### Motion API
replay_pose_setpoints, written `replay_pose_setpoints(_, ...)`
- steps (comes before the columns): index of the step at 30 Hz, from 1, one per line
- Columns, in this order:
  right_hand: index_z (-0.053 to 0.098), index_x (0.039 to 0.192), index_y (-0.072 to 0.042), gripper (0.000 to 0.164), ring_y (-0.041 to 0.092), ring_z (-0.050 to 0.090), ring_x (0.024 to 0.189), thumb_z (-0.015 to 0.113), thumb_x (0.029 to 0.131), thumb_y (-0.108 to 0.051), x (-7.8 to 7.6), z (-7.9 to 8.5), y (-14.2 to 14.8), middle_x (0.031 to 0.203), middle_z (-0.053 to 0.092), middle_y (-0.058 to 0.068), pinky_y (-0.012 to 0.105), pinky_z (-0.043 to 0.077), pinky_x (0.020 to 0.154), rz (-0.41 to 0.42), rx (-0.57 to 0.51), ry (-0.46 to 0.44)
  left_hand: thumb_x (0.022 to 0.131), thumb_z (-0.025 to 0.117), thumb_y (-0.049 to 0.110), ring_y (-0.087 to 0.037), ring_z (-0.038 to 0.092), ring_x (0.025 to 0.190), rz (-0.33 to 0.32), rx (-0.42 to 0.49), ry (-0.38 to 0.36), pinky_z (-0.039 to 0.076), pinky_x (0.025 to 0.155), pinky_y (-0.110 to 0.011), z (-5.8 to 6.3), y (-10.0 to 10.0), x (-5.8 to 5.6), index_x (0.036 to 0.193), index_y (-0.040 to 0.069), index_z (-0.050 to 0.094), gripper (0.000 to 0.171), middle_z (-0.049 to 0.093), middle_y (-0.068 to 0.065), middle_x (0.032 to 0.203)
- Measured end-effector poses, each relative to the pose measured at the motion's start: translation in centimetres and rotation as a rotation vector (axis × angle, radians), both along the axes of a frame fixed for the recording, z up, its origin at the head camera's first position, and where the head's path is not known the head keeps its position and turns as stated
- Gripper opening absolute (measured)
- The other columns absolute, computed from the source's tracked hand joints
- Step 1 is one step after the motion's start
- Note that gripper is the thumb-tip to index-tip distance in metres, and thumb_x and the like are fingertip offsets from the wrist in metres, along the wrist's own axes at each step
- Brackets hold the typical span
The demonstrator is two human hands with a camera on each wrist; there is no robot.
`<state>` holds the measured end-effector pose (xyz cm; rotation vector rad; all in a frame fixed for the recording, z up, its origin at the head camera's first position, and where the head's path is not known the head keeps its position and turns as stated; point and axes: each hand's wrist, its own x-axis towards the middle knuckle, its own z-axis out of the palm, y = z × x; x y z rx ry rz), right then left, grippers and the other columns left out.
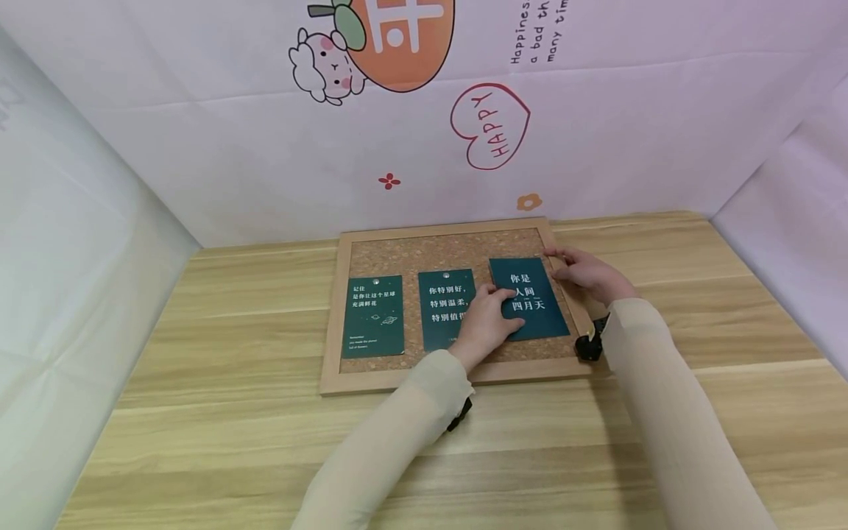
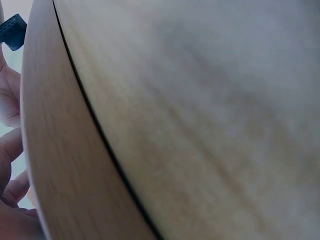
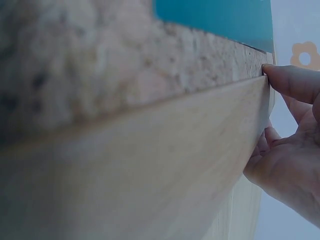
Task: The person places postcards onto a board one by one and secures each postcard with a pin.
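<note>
A cork board [image 1: 457,251] in a pale wooden frame lies on the table, with three dark green printed cards on it. My left hand [image 1: 483,327] reaches over the middle card [image 1: 438,294]. Its index finger and thumb are spread onto the right-hand card [image 1: 538,322], which sits slightly tilted. At the frame's right side, my right hand [image 1: 587,274] grips the wooden edge. The right wrist view shows one fingertip on the front of the frame [image 3: 165,130] and other fingers along its outer side. The left card [image 1: 373,335] lies apart from both hands.
Metal pins show at the tops of the left and middle cards. The wood-grain table [image 1: 225,412] extends around the board. Behind stands a white printed backdrop [image 1: 252,169], with plain white cloth [image 1: 59,243] at the left.
</note>
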<state>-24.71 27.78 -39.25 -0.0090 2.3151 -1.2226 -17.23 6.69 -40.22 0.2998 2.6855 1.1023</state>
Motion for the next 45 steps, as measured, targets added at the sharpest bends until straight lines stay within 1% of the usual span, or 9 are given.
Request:
replay_pose_setpoints(8,0.017,0.153,-0.007,0.056,0.046,-0.006,0.145,0.039,0.102,-0.009,0.1,0.0,0.0,0.157,-0.012,0.026,0.061,0.012,0.114,0.004,0.003,0.001,0.088,0.07,0.025,-0.025,0.049,0.127,0.009,0.021,-0.006,0.044,0.102,-0.037,-0.2,0.0,-0.1,0.134,0.016,0.057,0.048,0.037,-0.011,0.145)
replay_pose_setpoints(15,0.015,0.154,-0.009,0.057,0.046,-0.003,0.145,0.038,0.102,-0.009,0.1,0.1,0.0,0.158,-0.012,0.026,0.062,0.013,0.114,0.002,-0.001,-0.006,0.087,0.07,0.023,-0.026,0.046,0.132,0.006,0.025,-0.002,0.044,0.103,-0.038,-0.3,0.1,-0.2,0.134,0.017,0.056,0.05,0.031,-0.011,0.15)
replay_pose_setpoints(19,0.015,0.154,-0.009,0.057,0.046,-0.005,0.145,0.039,0.102,-0.01,0.1,0.1,-0.1,0.157,-0.013,0.026,0.062,0.012,0.114,0.004,0.002,-0.006,0.088,0.07,0.024,-0.027,0.043,0.135,0.001,0.016,-0.004,0.043,0.105,-0.039,-0.3,0.1,-0.3,0.135,0.017,0.056,0.05,0.027,-0.01,0.154)
replay_pose_setpoints(25,0.015,0.154,-0.009,0.057,0.044,-0.012,0.145,0.039,0.102,-0.011,0.0,0.2,0.0,0.157,-0.017,0.024,0.062,0.01,0.115,0.0,-0.005,-0.007,0.088,0.069,0.024,-0.028,0.041,0.137,-0.029,0.0,0.004,0.041,0.107,-0.038,-0.2,0.0,-0.4,0.135,0.014,0.055,0.05,0.024,-0.011,0.156)
replay_pose_setpoints(31,0.015,0.154,-0.009,0.057,0.045,-0.009,0.145,0.04,0.102,-0.012,0.0,0.1,0.1,0.157,-0.015,0.024,0.062,0.01,0.115,-0.001,-0.003,-0.013,0.09,0.068,0.025,-0.027,0.038,0.14,-0.081,-0.049,0.012,0.039,0.11,-0.036,-0.1,-0.3,-0.7,0.137,0.012,0.054,0.051,0.025,-0.01,0.157)
replay_pose_setpoints(33,0.015,0.154,-0.009,0.057,0.045,-0.009,0.145,0.04,0.102,-0.012,0.0,0.1,0.0,0.157,-0.014,0.025,0.062,0.009,0.115,-0.003,-0.002,-0.01,0.091,0.066,0.026,-0.027,0.036,0.141,-0.111,-0.06,0.0,0.038,0.11,-0.036,0.0,-0.4,-0.9,0.138,0.012,0.052,0.052,0.026,-0.01,0.156)
replay_pose_setpoints(37,0.014,0.154,-0.008,0.058,0.046,-0.005,0.145,0.04,0.102,-0.012,-0.1,0.1,0.0,0.158,-0.011,0.026,0.062,0.011,0.115,-0.006,0.007,-0.007,0.092,0.064,0.028,-0.028,0.034,0.142,-0.155,-0.06,-0.033,0.037,0.111,-0.038,0.2,-0.7,-1.2,0.14,0.013,0.05,0.053,0.025,-0.011,0.157)
replay_pose_setpoints(40,0.014,0.154,-0.008,0.058,0.046,-0.003,0.145,0.04,0.102,-0.011,-0.1,0.1,0.0,0.158,-0.009,0.026,0.062,0.011,0.115,-0.01,0.017,-0.006,0.092,0.064,0.029,-0.028,0.034,0.142,-0.171,-0.064,-0.046,0.037,0.111,-0.038,0.3,-0.9,-1.4,0.141,0.014,0.049,0.053,0.024,-0.011,0.157)
replay_pose_setpoints(45,0.016,0.154,-0.008,0.057,0.046,-0.006,0.145,0.04,0.102,-0.011,0.0,0.2,-0.1,0.157,-0.01,0.027,0.062,0.01,0.115,-0.01,0.022,-0.003,0.092,0.063,0.032,-0.027,0.033,0.142,-0.202,-0.085,-0.062,0.036,0.112,-0.037,0.3,-1.1,-1.7,0.141,0.015,0.048,0.054,0.023,-0.01,0.158)
